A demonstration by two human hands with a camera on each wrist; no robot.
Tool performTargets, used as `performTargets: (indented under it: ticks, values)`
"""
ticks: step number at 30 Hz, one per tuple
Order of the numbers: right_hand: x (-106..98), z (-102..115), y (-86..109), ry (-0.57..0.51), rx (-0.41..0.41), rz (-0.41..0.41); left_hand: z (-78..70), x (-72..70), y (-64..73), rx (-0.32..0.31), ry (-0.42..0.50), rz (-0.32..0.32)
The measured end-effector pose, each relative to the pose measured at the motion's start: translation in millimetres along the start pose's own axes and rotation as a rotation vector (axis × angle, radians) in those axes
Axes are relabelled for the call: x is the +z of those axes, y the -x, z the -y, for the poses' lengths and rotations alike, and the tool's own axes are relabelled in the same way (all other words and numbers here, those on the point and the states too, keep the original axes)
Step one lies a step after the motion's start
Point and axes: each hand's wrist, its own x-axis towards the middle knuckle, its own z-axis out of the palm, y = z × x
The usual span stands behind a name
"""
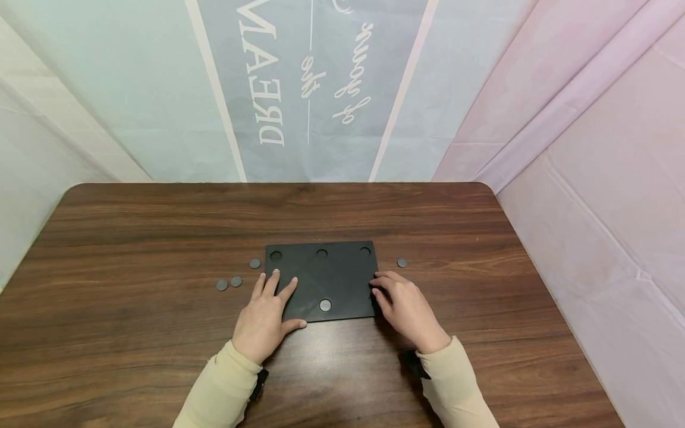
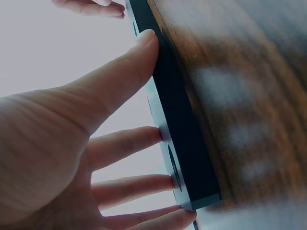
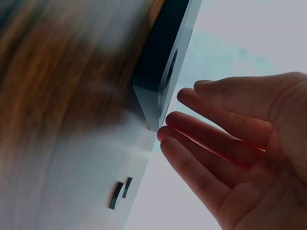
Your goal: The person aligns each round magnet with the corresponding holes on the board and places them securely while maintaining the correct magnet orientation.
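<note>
A flat black board (image 1: 332, 276) with round recesses lies on the table. Three recesses show along its far edge, and a grey disc (image 1: 325, 305) sits in one near its front edge. My left hand (image 1: 262, 321) rests spread over the board's left side, its thumb (image 2: 146, 40) at the front edge and fingertips on the top face. Beside the right edge, my right hand (image 1: 409, 309) hovers with loosely bent fingers (image 3: 206, 139) and nothing between them. Both hands hide the board's near corners in the head view.
Left of the board lie three loose grey discs: one disc (image 1: 255, 263) near its edge, and two more (image 1: 222, 285) side by side. Another disc (image 1: 402, 263) lies to the right, beyond my right hand. A printed cloth backdrop (image 1: 321, 160) stands behind the wooden table (image 1: 160, 220).
</note>
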Motion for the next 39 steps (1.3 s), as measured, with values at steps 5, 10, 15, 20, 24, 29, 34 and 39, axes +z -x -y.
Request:
performTargets:
  ticks: [5,10,15,20,24,29,34,39]
  values:
    - [-1.0,-4.0,0.6,0.007,0.007,-0.007,-0.2,-0.3,0.2,0.002,0.0,-0.007]
    - [-2.1,-6.6,1.6,0.012,0.017,-0.003,-0.2,-0.3,0.2,0.007,-0.007,-0.012]
    - [-4.1,-8.7,3.1,0.017,0.029,0.025,-0.1,0.0,0.1,0.009,-0.013,-0.01]
    - [-6.0,-11.8,4.7,0.037,0.024,0.037,0.0,0.1,0.2,0.008,-0.013,-0.01]
    - [-6.5,-14.6,5.3,0.049,0.023,0.025,0.4,0.4,0.2,0.007,-0.011,-0.008]
    - [-8.4,-16.4,5.5,0.057,0.028,0.026,0.8,0.6,0.1,0.004,-0.011,-0.003]
    - [-10.1,-18.8,5.7,0.062,0.047,0.028,0.8,1.1,-0.2,0.007,-0.012,-0.006]
    - [-10.0,-21.1,5.8,0.07,0.07,0.027,0.9,1.4,-0.4,0.009,-0.011,-0.008]
